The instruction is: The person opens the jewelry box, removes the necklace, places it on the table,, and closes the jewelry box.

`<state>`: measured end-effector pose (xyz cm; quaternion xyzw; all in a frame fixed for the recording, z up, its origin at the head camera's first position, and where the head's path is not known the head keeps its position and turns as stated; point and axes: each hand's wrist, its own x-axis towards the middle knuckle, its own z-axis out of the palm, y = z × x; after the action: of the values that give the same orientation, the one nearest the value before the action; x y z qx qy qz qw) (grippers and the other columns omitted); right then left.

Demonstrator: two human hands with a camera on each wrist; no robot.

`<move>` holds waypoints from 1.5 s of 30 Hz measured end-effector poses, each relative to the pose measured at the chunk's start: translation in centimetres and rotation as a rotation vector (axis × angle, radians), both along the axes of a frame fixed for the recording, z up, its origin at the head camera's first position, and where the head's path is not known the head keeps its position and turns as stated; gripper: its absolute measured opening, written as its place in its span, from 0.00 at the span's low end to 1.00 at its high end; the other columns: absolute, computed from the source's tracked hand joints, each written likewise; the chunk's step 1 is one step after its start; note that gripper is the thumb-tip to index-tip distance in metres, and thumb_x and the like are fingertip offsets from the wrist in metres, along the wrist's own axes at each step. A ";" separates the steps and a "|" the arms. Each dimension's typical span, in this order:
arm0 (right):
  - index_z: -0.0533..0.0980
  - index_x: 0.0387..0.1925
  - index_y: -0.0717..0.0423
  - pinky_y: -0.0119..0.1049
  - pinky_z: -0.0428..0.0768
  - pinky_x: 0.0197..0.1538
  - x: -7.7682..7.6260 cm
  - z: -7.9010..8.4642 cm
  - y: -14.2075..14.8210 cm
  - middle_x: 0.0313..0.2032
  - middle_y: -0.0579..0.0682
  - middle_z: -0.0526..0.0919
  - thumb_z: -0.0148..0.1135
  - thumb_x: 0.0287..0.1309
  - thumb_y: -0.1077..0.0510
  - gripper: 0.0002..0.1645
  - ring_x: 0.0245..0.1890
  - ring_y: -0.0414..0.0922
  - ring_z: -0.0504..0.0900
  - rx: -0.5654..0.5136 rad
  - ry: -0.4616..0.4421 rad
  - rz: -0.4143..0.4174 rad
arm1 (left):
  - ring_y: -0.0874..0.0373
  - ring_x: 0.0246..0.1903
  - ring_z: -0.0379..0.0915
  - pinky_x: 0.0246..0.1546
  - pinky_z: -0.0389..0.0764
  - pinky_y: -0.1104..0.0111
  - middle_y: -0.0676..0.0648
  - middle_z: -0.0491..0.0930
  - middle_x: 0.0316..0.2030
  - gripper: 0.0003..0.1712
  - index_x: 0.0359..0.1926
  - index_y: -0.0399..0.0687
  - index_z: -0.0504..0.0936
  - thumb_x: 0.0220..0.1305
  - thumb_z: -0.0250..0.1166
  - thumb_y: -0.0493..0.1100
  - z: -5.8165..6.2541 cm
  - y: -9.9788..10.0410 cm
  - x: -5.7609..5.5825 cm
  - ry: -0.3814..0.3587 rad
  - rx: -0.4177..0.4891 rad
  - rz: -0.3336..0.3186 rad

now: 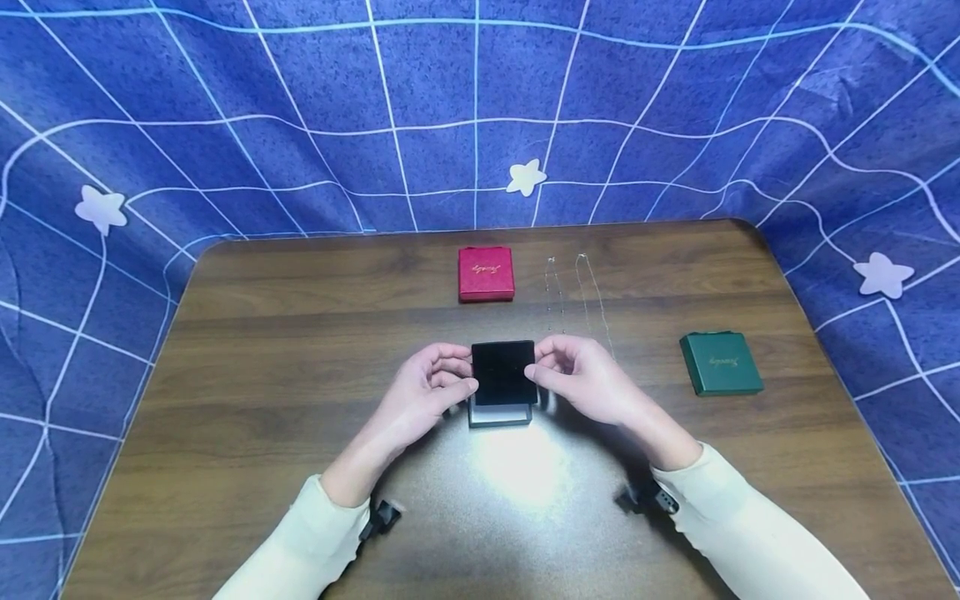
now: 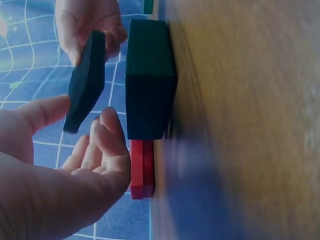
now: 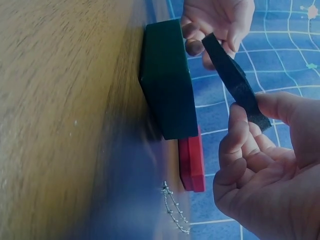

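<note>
Both hands hold a thin square black foam pad [image 1: 503, 372] by its opposite sides, above an open dark green jewelry box base [image 1: 500, 417]. My left hand [image 1: 420, 392] pinches the pad's left side, thumb on its near face. On the other side, my right hand [image 1: 585, 379] pinches it between thumb and fingers. Seen edge-on in the right wrist view, the pad [image 3: 235, 80] is tilted and apart from the green box base [image 3: 167, 80]. The pad covers most of the box's inside in the head view.
A red jewelry box [image 1: 486, 275] with gold lettering stands at the back. To its right lie two thin chain necklaces, one beaded [image 1: 550, 292] and one plain [image 1: 596, 292]. A green box lid [image 1: 722, 363] with gold lettering lies further right. A blue curtain [image 1: 420, 108] hangs behind the table.
</note>
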<state>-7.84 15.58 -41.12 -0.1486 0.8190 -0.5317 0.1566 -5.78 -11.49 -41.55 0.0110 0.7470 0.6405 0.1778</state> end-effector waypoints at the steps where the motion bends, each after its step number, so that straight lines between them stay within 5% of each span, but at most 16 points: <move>1: 0.82 0.46 0.58 0.34 0.77 0.36 0.0 0.0 0.1 0.33 0.47 0.88 0.70 0.69 0.58 0.09 0.32 0.54 0.84 0.000 -0.004 -0.001 | 0.53 0.43 0.82 0.31 0.80 0.70 0.39 0.82 0.54 0.30 0.66 0.38 0.76 0.65 0.74 0.36 0.0 -0.1 0.0 0.013 -0.018 0.002; 8: 0.81 0.45 0.59 0.35 0.77 0.37 0.1 -0.3 0.7 0.33 0.47 0.88 0.70 0.70 0.58 0.09 0.32 0.53 0.83 0.016 -0.010 0.001 | 0.50 0.46 0.80 0.40 0.80 0.68 0.41 0.80 0.61 0.40 0.69 0.42 0.75 0.58 0.81 0.40 -0.2 -0.4 -0.1 0.126 -0.182 -0.016; 20: 0.81 0.43 0.58 0.35 0.77 0.36 0.2 -0.7 1.5 0.32 0.51 0.86 0.70 0.69 0.56 0.09 0.32 0.55 0.83 0.036 -0.051 0.005 | 0.52 0.58 0.72 0.60 0.77 0.56 0.46 0.69 0.68 0.60 0.78 0.43 0.67 0.47 0.88 0.50 -1.0 -0.8 0.0 0.319 -0.507 -0.251; 29: 0.82 0.43 0.58 0.36 0.76 0.40 0.2 -0.7 1.6 0.32 0.58 0.86 0.71 0.69 0.54 0.11 0.32 0.48 0.80 0.049 -0.120 -0.014 | 0.49 0.72 0.61 0.72 0.68 0.49 0.45 0.66 0.73 0.63 0.80 0.42 0.64 0.46 0.87 0.51 -1.4 -0.8 -0.1 0.340 -0.596 -0.348; 37: 0.82 0.43 0.59 0.40 0.77 0.45 0.1 -0.8 1.6 0.30 0.50 0.87 0.71 0.68 0.53 0.12 0.37 0.55 0.84 0.041 -0.182 -0.021 | 0.46 0.71 0.63 0.73 0.67 0.50 0.42 0.70 0.70 0.62 0.79 0.38 0.65 0.46 0.87 0.49 -1.5 -0.8 -0.3 0.388 -0.610 -0.375; 45: 0.82 0.41 0.61 0.36 0.76 0.39 -0.1 -0.9 1.4 0.29 0.56 0.86 0.72 0.66 0.53 0.14 0.34 0.50 0.81 0.046 -0.206 -0.027 | 0.46 0.69 0.66 0.72 0.68 0.50 0.43 0.72 0.69 0.59 0.77 0.37 0.67 0.47 0.87 0.47 -1.7 -0.8 -0.4 0.418 -0.598 -0.381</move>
<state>-7.93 17.03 -41.98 -0.0783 0.8124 -0.5274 0.2361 -6.21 -12.26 -43.20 0.2270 0.9049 0.3346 0.1330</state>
